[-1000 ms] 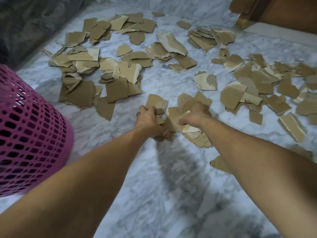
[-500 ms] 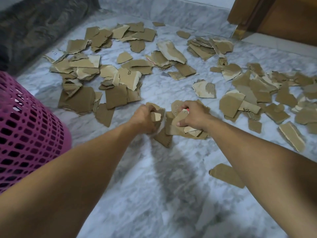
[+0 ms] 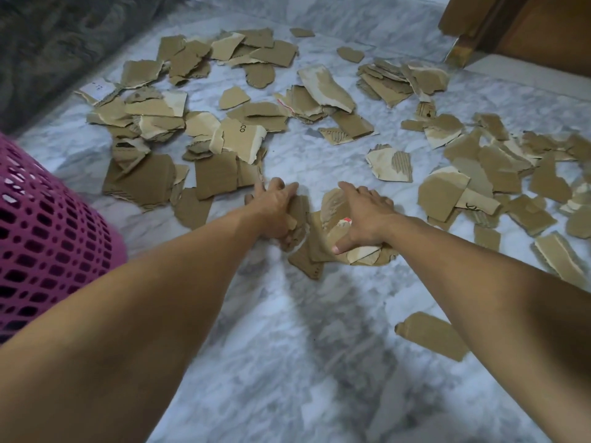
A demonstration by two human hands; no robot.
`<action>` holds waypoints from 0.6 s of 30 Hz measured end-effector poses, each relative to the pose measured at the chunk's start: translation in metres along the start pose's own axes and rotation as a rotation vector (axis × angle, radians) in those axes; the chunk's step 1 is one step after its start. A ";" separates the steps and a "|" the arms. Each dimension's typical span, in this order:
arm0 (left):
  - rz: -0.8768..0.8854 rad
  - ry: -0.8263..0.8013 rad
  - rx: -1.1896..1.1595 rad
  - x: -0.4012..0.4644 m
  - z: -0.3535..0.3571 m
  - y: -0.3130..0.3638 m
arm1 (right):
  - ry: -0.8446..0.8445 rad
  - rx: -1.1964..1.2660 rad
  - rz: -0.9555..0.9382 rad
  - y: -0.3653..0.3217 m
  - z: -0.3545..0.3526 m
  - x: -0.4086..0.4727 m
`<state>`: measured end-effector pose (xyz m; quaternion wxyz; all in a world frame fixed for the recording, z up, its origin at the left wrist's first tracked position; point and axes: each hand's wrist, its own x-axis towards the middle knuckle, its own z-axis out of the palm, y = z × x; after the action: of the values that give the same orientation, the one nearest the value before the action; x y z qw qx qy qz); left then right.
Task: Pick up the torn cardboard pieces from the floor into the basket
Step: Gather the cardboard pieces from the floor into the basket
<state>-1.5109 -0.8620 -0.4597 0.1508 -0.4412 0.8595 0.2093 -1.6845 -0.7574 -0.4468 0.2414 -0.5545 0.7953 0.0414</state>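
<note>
Centrally: small heap of torn brown cardboard pieces (image 3: 323, 241) on grey-veined white marble floor (image 3: 287, 346). Left hand (image 3: 275, 209) spread along heap's left edge, fingers extended, touching. Right hand (image 3: 361, 215) flat on top, fingers straight, pressing. Pink perforated plastic basket (image 3: 48, 238) at left edge of frame. More brown scraps across upper half.

Light: dim, cool, flat; no glare
Shadows: soft grey ones under my arms on the marble floor (image 3: 319, 362)
Focus: slight softness, near edges blurrier
Edges: wide-angle bending at the far corners
</note>
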 end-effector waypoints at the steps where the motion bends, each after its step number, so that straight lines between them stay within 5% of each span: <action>1: 0.000 0.013 -0.016 -0.001 0.000 0.001 | 0.003 0.020 0.009 -0.001 0.001 0.000; 10: -0.115 0.085 -0.231 -0.020 -0.006 -0.005 | -0.038 0.225 0.019 -0.006 0.000 -0.012; 18: -0.181 0.160 -0.366 -0.045 -0.007 -0.017 | -0.074 0.118 -0.007 -0.025 0.007 -0.024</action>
<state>-1.4718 -0.8431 -0.4372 0.0174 -0.5518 0.7733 0.3118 -1.6535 -0.7443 -0.4373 0.3034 -0.5400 0.7849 0.0140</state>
